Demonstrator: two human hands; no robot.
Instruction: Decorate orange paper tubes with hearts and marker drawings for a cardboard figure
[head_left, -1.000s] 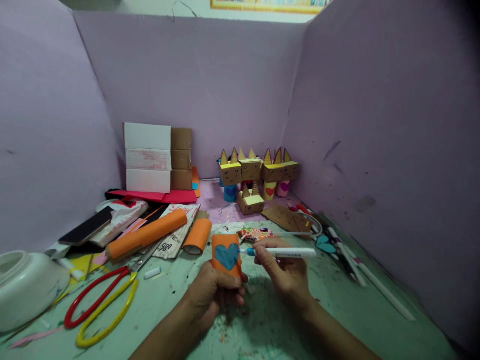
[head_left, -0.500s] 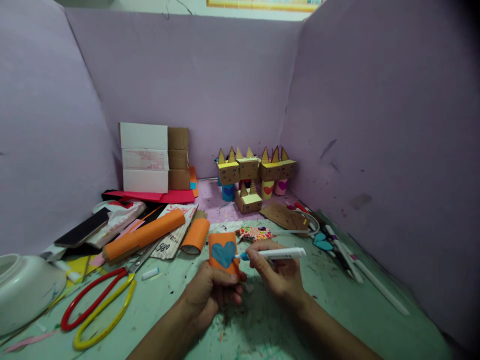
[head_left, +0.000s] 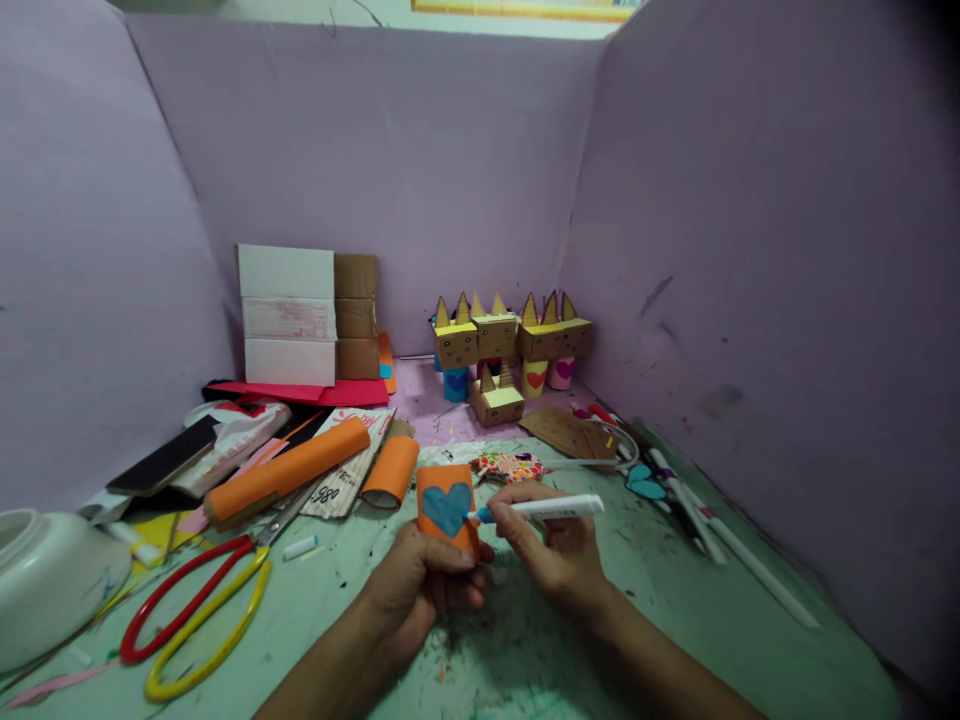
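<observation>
My left hand (head_left: pixel 427 580) grips a small orange paper tube (head_left: pixel 427 478) near its lower end, thumb across the front. A blue heart (head_left: pixel 448 508) covers much of the tube's facing side. Between the fingers of my right hand (head_left: pixel 555 550) is a white marker (head_left: pixel 566 507) with a blue tip, held nearly level. Its tip meets the right edge of the heart. Behind the tube lies another orange paper tube (head_left: pixel 391 472), and a small bag with a colourful pattern (head_left: pixel 510 467) lies just beyond my right hand.
Red-and-yellow scissors (head_left: pixel 206 600), a marker cap (head_left: pixel 300 547) and a white bowl (head_left: pixel 52 585) are at left. A long orange roll (head_left: pixel 289 470) lies on cardboard scraps. Cardboard cat figures (head_left: pixel 499 400) stand at the back. Several pens (head_left: pixel 686 505) and blue paper hearts (head_left: pixel 645 483) lie right.
The marker's rear end has shifted slightly left and its tip has moved a little left along the heart's right edge. My left hand and the tube have stayed nearly still.
</observation>
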